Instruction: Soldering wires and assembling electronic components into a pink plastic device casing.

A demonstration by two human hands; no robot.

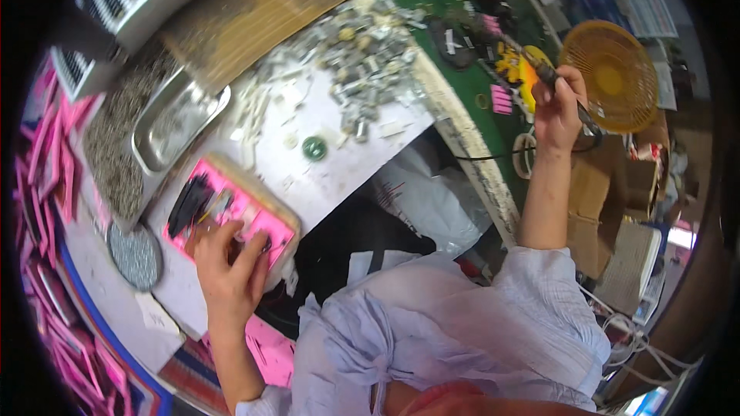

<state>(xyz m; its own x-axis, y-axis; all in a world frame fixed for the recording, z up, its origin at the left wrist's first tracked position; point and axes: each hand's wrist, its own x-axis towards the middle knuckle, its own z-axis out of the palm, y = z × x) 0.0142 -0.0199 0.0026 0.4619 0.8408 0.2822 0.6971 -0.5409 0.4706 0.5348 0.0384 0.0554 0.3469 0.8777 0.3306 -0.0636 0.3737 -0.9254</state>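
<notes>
My left hand (231,270) bends over an open pink plastic casing (266,219), its fingers gripping and pressing into it. Inside the casing lie a black part (190,204) and some thin wires, partly covered by my fingers. The casing rests on a worn block or pad (250,185) at the table's near edge. Off to the right, my right hand (559,112) is closed round the dark handle of a soldering iron (546,71). Its metal shaft points up and left over the green mat, apart from the casing. A black cord trails from it.
Small metal parts (362,62) are heaped on the white table near a cardboard sheet (270,8). A steel tray (173,119), a green round item (314,148) and a grey oval tin (134,256) surround the casing. Right are a yellow basket (574,54) and cardboard boxes (593,200).
</notes>
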